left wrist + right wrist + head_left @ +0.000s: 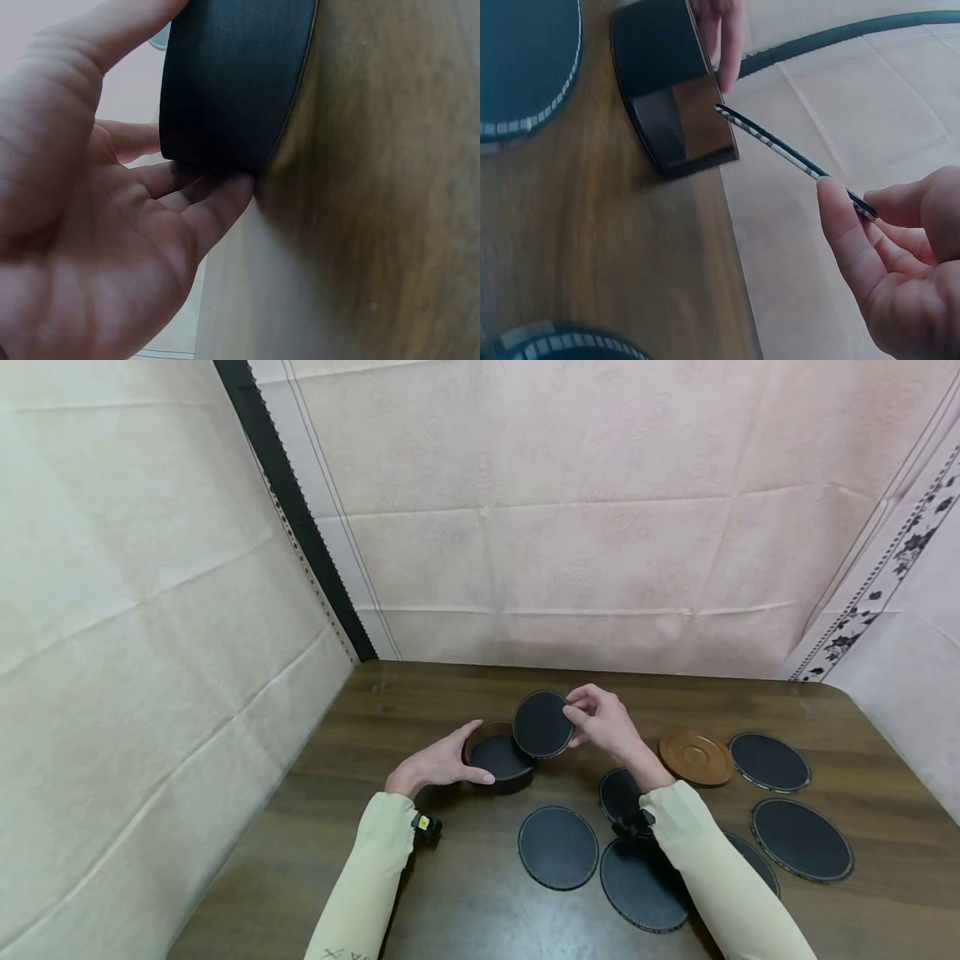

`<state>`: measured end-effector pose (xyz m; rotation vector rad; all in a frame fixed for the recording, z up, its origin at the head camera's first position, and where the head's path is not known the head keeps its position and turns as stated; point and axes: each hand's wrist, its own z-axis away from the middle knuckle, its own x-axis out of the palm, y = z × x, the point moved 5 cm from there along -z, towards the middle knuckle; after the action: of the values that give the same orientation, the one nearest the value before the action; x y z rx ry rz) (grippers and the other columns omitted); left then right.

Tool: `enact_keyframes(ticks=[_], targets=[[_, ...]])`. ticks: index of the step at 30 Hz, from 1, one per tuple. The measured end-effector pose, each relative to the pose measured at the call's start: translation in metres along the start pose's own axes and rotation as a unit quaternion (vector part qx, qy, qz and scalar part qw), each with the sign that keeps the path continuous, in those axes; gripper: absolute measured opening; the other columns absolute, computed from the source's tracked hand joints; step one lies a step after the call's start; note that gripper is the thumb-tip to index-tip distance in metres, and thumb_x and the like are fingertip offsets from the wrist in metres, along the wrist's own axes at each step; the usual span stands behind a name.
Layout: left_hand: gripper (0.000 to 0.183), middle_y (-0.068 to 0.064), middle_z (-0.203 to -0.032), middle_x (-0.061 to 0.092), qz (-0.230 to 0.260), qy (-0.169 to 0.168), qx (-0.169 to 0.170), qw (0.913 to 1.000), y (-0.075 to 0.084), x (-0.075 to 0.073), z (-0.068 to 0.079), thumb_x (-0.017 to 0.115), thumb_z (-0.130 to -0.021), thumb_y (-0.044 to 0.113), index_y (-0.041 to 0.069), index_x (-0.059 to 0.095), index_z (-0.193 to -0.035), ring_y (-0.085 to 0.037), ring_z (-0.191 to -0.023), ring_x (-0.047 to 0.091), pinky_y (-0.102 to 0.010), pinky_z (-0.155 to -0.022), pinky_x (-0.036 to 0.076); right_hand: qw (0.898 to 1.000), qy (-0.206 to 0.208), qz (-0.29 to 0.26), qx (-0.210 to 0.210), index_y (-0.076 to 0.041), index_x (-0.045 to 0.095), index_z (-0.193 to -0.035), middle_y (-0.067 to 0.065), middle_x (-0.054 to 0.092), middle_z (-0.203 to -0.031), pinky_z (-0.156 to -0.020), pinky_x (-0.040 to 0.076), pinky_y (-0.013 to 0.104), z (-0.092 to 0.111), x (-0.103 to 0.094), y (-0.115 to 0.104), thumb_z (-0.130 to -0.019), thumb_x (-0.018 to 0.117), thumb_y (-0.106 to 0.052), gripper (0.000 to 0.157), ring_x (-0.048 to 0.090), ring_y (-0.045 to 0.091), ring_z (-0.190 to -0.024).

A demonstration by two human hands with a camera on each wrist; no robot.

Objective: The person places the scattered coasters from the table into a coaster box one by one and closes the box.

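My left hand (442,762) grips a round black coaster holder (513,783) that stands on the table, thumb at the near side and fingers round the far side. In the left wrist view the fingertips press against the holder's smooth dark wall (232,82). A notch in its side and a brown inner face show in the right wrist view. My right hand (606,722) pinches a round black coaster (542,724) by its edge between thumb and fingers. This coaster is tilted up beside and partly above the holder's right rim. Pale stitching runs along its edge (769,143).
Several black coasters lie flat at the right and front, among them one coaster (558,848) near the middle and one (770,762) at the far right. A brown round disc (696,757) lies beside the right forearm. Cloth walls (570,560) bound the wooden table (465,877).
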<state>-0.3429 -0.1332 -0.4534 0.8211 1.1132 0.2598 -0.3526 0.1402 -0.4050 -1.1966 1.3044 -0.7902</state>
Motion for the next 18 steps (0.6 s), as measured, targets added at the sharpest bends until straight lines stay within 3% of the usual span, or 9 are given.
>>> enact_keyframes(ticks=[6,10,18], targets=[[0.110,-0.005,-0.164,0.020,-0.002,0.001,0.000,1.0000,-0.001,0.001,0.000,0.081,-0.074,0.054,0.024,0.016,-0.158,-0.027,-0.143,0.032,-0.053,-0.117,0.028,1.000,-0.016,0.018,-0.007,0.001,0.057,-0.117,0.024,0.065,-0.100,-0.063,0.057,0.053,-0.004,0.019,0.010,-0.095,0.063,-0.009,0.025,0.065,0.019,-0.061],[0.108,-0.006,-0.164,0.020,-0.005,-0.002,0.000,1.0000,-0.002,0.002,-0.002,0.080,-0.077,0.051,0.023,0.016,-0.158,-0.028,-0.143,0.032,-0.053,-0.117,0.028,0.999,-0.032,0.027,0.010,-0.002,0.058,-0.116,0.020,0.065,-0.099,-0.066,0.058,0.053,-0.003,0.028,0.016,-0.095,0.064,-0.011,0.024,0.066,0.022,-0.063],[0.105,-0.006,-0.164,0.020,-0.006,-0.002,0.001,1.0000,-0.003,0.002,-0.004,0.079,-0.078,0.049,0.023,0.015,-0.158,-0.028,-0.142,0.032,-0.055,-0.117,0.028,0.998,-0.039,0.041,0.016,-0.005,0.059,-0.118,0.019,0.066,-0.100,-0.067,0.059,0.050,-0.002,0.035,0.021,-0.096,0.063,-0.014,0.023,0.068,0.027,-0.066]])
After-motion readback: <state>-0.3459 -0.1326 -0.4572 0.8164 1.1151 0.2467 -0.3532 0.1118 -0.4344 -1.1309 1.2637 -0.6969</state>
